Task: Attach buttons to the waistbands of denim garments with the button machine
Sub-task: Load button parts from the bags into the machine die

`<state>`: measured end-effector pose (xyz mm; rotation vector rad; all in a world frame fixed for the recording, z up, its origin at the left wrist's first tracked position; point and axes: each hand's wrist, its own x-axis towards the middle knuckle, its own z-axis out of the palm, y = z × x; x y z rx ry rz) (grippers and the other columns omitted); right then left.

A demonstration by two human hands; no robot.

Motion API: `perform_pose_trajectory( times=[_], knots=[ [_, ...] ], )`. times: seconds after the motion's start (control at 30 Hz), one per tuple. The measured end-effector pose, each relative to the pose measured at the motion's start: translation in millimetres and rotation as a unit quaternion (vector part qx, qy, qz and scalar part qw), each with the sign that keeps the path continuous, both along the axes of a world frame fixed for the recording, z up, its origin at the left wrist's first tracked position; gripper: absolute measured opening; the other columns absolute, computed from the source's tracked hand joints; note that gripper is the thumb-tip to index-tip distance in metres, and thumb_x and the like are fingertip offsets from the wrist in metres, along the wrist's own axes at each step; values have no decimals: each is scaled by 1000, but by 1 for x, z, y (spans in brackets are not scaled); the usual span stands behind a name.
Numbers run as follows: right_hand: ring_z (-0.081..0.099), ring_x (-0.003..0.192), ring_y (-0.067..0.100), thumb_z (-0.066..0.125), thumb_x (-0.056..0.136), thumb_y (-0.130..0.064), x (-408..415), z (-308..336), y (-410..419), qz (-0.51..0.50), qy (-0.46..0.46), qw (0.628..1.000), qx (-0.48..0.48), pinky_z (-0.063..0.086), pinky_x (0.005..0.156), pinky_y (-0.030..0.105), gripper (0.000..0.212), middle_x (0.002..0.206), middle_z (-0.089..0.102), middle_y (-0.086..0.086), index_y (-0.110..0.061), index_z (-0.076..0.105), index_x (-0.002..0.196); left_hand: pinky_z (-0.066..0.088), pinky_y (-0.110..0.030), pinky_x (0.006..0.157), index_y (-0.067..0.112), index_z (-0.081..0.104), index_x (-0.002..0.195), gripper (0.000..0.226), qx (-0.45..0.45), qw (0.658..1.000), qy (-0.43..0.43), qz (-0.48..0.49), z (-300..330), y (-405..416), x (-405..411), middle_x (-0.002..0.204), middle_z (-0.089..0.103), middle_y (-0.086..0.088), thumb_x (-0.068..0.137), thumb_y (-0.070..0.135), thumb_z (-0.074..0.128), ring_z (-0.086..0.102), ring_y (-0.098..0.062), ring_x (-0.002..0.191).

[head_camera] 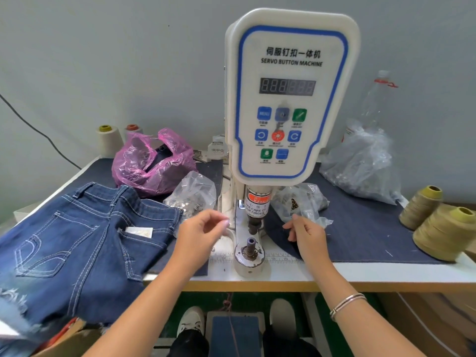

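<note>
Hands both raised over the counter (360, 275), either side of the white servo button machine (288, 99) with blue-trimmed control panel. Left hand (201, 234) sits left of the machine's lower die post (251, 247); its fingers (221, 222) are loosely curled, thumb and forefinger tips close together near the machine column. Whether anything is pinched between them cannot be told: the area is blurred. Right hand (306, 231) is right of the die post, fingers bent downward, tips at the edge of a dark blue denim sheet (360, 228) covering the counter; no object visible in its grasp.

Dark blue denim garment with white stitching (85, 243) lies on the counter's left side, back pockets up, waistband towards the wall, hem hanging off the near edge. It is apart from the die post, just beside the left hand.

Clear plastic bag of metal buttons (192, 197) left of the machine column; another clear bag (298, 202) to its right. Pink plastic bag (152, 163) behind. Two olive thread cones (438, 220) at far right.
</note>
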<state>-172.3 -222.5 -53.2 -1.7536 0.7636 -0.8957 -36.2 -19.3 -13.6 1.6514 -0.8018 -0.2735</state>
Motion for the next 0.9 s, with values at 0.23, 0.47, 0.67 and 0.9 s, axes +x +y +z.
perform_pose_trajectory(
  times=[0.23, 0.47, 0.67, 0.9],
  knots=[
    [52, 51, 0, 47, 101, -19, 0, -1, -1, 6, -5, 1000, -6, 43, 56, 9, 38, 54, 54, 0, -18, 66, 68, 51, -14, 76, 39, 69, 88, 34, 37, 990, -84, -111, 1, -5, -21, 88, 69, 23, 89, 5, 66, 67, -3, 81],
    [52, 50, -1, 47, 101, -21, -1, 0, 0, 8, 0, 1000, -2, 42, 56, 9, 38, 54, 54, 0, -17, 66, 69, 49, -10, 70, 39, 63, 80, 33, 87, 986, -103, -98, 12, -11, -16, 78, 68, 15, 86, 7, 70, 65, 1, 75],
    [53, 51, -1, 47, 101, -22, -1, 0, 0, 4, 3, 1000, 3, 43, 56, 9, 37, 54, 54, 0, -17, 66, 69, 43, -7, 73, 18, 72, 88, 14, 109, 967, -178, -147, 17, -13, -16, 82, 60, 17, 88, 5, 68, 59, 6, 78],
    [52, 50, -1, 47, 101, -22, -1, 0, 0, 3, 4, 1000, 0, 42, 55, 8, 37, 54, 54, 0, -17, 66, 70, 46, -9, 68, 29, 51, 79, 33, 98, 978, -141, -116, 20, -13, -18, 74, 63, 14, 85, 4, 71, 61, 6, 72]
  ],
)
